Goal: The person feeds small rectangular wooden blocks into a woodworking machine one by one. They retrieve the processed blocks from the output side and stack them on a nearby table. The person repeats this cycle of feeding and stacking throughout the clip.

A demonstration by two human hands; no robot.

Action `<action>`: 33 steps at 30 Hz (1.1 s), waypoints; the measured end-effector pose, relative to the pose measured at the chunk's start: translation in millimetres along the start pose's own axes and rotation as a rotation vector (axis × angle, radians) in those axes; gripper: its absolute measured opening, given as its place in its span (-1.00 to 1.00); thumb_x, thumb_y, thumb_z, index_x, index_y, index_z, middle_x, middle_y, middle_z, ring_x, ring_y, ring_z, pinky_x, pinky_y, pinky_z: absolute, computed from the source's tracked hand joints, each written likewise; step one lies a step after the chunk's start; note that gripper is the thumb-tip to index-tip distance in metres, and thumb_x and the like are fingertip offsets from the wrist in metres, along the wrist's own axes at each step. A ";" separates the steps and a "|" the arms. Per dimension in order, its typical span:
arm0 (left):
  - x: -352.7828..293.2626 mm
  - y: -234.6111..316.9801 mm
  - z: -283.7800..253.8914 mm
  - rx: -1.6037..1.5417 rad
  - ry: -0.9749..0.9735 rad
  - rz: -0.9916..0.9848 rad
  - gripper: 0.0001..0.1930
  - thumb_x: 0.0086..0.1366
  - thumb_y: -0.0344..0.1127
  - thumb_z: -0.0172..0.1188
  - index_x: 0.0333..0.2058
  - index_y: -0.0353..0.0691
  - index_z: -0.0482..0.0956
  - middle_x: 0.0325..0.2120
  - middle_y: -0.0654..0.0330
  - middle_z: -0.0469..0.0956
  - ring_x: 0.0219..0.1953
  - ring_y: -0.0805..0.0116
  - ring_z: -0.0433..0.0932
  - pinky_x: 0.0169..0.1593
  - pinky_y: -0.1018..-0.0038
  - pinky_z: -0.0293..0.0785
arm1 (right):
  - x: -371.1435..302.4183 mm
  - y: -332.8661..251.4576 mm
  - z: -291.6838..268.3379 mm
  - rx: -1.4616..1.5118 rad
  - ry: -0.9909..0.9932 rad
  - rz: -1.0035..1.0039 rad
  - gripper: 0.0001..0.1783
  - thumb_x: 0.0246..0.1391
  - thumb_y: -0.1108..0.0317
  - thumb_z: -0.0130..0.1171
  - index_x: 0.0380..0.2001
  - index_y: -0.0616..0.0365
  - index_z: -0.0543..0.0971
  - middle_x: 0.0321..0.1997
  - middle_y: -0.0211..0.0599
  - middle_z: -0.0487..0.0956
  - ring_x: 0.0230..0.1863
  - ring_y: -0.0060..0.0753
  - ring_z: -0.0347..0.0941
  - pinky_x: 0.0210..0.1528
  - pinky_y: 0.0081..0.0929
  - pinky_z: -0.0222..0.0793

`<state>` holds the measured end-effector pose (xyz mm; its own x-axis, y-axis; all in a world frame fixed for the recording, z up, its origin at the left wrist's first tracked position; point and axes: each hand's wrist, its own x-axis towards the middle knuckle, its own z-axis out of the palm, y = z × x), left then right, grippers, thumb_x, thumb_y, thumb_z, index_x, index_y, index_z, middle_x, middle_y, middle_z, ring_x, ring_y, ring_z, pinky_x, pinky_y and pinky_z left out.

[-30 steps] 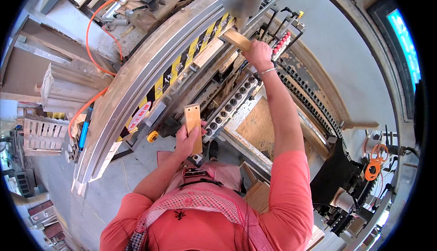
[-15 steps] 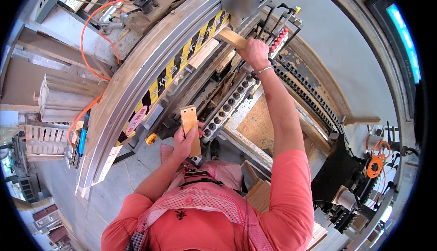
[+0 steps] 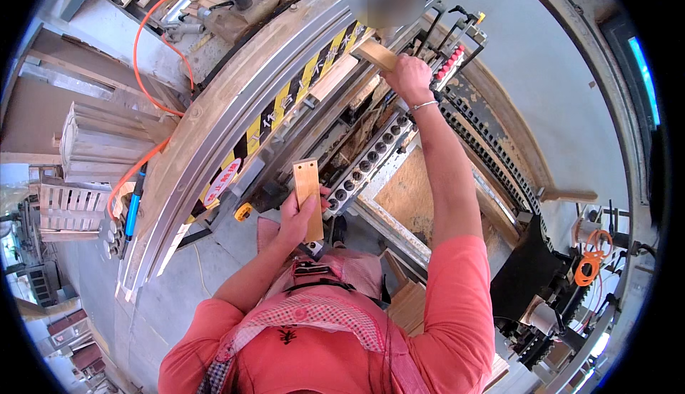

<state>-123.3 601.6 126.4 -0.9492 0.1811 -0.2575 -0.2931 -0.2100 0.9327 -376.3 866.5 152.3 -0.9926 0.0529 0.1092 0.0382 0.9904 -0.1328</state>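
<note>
My left hand (image 3: pixel 298 217) is closed around a pale wooden block (image 3: pixel 307 198), held upright in front of my waist. Small dark holes show near the block's top end. My right arm reaches far forward over the machine, and the right hand (image 3: pixel 409 80) grips the near end of another wooden piece (image 3: pixel 377 56). The far end of that piece lies by the striped machine edge, close to a blurred patch. Between my hands runs a row of round black drill chucks (image 3: pixel 372 156) on a pale bar.
A long machine beam with a yellow-black striped strip (image 3: pixel 267 115) curves along the left. An orange hose (image 3: pixel 135 58) loops over the cluttered bench behind it. Stacked wooden boards (image 3: pixel 107 144) stand at left. A dusty board (image 3: pixel 407 193) lies inside the machine frame; red knobs (image 3: pixel 449 62) sit beyond.
The view has shifted slightly, so the machine appears a little further right. Both hands keep their grip on the same wooden pieces, with little other visible movement.
</note>
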 end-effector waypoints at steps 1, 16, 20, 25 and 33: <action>-0.1 0.1 -0.1 0.011 0.004 0.000 -0.74 0.32 -0.32 -0.14 -0.08 -0.30 0.32 -0.17 0.13 0.46 -0.31 0.45 0.45 -0.20 0.49 0.41 | -0.3 -0.8 -0.6 -0.002 0.010 -0.007 -0.56 -0.23 -0.01 0.23 -0.45 0.18 0.57 -0.41 -0.12 0.58 -0.33 -0.15 0.54 -0.28 -0.32 0.46; -1.6 4.2 0.6 -0.008 0.008 0.008 -0.76 0.29 -0.33 -0.06 -0.13 -0.34 0.36 -0.21 0.18 0.47 -0.32 0.51 0.46 -0.21 0.55 0.41 | 3.9 -3.1 -4.1 -0.021 -0.127 -0.068 -0.50 -0.11 -0.05 0.16 -0.36 0.24 0.50 -0.38 -0.05 0.57 -0.28 -0.10 0.52 -0.23 -0.26 0.43; -3.7 1.7 1.1 -0.007 0.000 0.023 -0.72 0.29 -0.27 -0.04 -0.12 -0.34 0.37 -0.22 0.19 0.47 -0.31 0.51 0.45 -0.19 0.54 0.41 | 2.5 -5.4 -10.4 -0.038 -0.114 -0.077 -0.54 -0.14 -0.03 0.17 -0.37 0.19 0.53 -0.36 -0.08 0.58 -0.27 -0.10 0.52 -0.22 -0.28 0.44; -5.0 -3.1 -1.6 0.030 -0.039 0.089 -0.68 0.30 -0.22 -0.06 -0.07 -0.32 0.34 -0.21 0.19 0.47 -0.29 0.52 0.45 -0.18 0.53 0.41 | 3.4 -7.8 -9.8 -0.057 -0.141 -0.061 -0.50 -0.15 -0.05 0.19 -0.33 0.20 0.51 -0.35 -0.04 0.57 -0.27 -0.06 0.52 -0.22 -0.23 0.43; -8.0 -2.4 -0.5 0.105 -0.098 0.184 -0.69 0.31 -0.24 -0.09 -0.07 -0.33 0.30 -0.26 0.17 0.48 -0.30 0.47 0.46 -0.17 0.50 0.40 | -0.2 -9.1 -11.8 -0.073 -0.099 -0.038 -0.56 -0.15 -0.01 0.20 -0.38 0.18 0.56 -0.36 -0.05 0.57 -0.26 -0.06 0.52 -0.20 -0.26 0.44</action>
<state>-115.0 600.2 126.1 -0.9684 0.2422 -0.0596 -0.0975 -0.1475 0.9843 -375.1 859.0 165.1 -0.9999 0.0059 0.0143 0.0050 0.9983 -0.0575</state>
